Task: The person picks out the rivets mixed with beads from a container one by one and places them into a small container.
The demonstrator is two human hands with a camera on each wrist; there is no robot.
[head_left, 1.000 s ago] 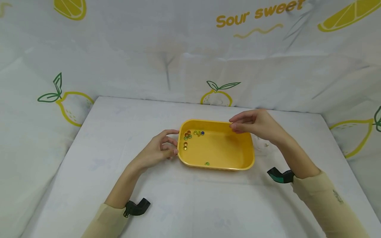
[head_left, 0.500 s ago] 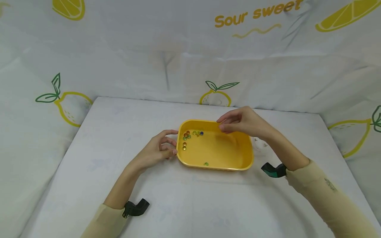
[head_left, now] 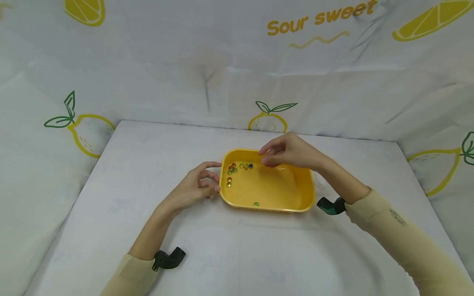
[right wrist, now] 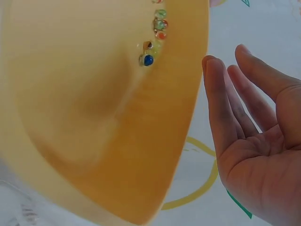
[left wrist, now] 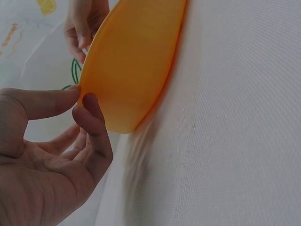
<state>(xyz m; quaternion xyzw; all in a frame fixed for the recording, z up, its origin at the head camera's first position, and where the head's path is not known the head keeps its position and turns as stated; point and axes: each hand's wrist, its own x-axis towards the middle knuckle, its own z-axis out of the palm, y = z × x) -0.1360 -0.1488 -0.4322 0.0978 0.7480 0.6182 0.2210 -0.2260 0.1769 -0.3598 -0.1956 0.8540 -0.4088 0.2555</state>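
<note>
A yellow plastic basin (head_left: 274, 187) stands on the table, with several small glass marbles (head_left: 232, 168) at its left end. One green marble (head_left: 256, 204) lies by the near wall, and a blue marble (right wrist: 148, 60) is at the end of the cluster. My left hand (head_left: 194, 185) touches the left rim, its thumb and bent fingers at the outside of the wall (left wrist: 136, 61). Above the far rim hovers my right hand (head_left: 286, 152), fingers loosely bent. In the right wrist view, its thumb and fingertips are apart with nothing visible between them.
Behind my right forearm, just right of the basin, a clear object (head_left: 321, 181) is partly hidden. White cloth printed with lemons (head_left: 268, 122) hangs behind the white table (head_left: 207, 255).
My right hand has moved left along the far rim, from the basin's right part toward the marble cluster. My left hand, the basin and the marbles keep their places.
</note>
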